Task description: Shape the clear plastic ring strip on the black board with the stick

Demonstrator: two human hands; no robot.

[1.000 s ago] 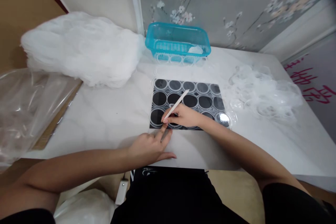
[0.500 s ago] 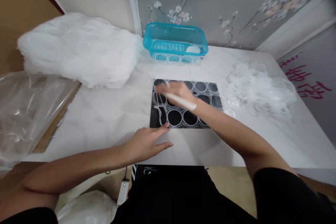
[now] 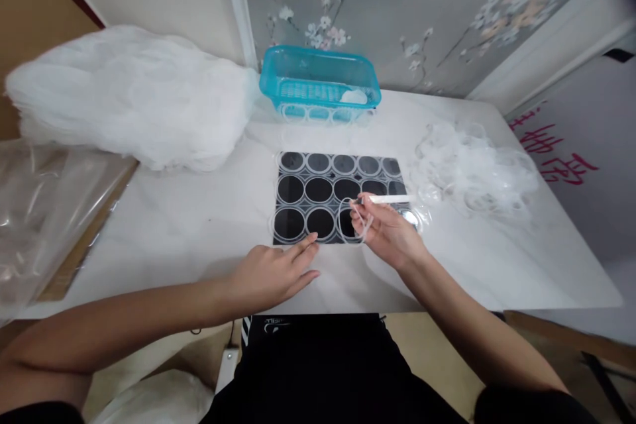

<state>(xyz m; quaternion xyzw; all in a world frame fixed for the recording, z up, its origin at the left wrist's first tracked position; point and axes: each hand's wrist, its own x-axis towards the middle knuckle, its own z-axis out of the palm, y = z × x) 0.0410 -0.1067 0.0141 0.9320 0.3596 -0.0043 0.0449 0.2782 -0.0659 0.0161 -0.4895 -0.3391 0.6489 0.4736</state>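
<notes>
A black sheet (image 3: 320,190) with rows of pale-rimmed ovals lies flat on the white table. My left hand (image 3: 278,269) rests at its front edge, fingers stretched out, the index fingertip touching a front-row oval. Over the sheet's front right part, my right hand (image 3: 390,232) is closed on a slim white-handled tool (image 3: 390,199) with a dark tip; its exact kind cannot be made out. A thin whitish loop of strip (image 3: 340,222) hangs from the same fingers. To the right lies a loose heap of clear, ring-like strips (image 3: 472,169).
Behind the sheet stands a blue plastic basket (image 3: 318,59) with a white piece inside, and a clear strip with ring shapes (image 3: 318,114) before it. A large white translucent bundle (image 3: 134,99) lies back left, clear plastic film (image 3: 44,205) at the left edge.
My right hand has swung from the sheet's back left to its front right with the tool and loop. My left hand stays at the front edge. The view has shifted slightly.
</notes>
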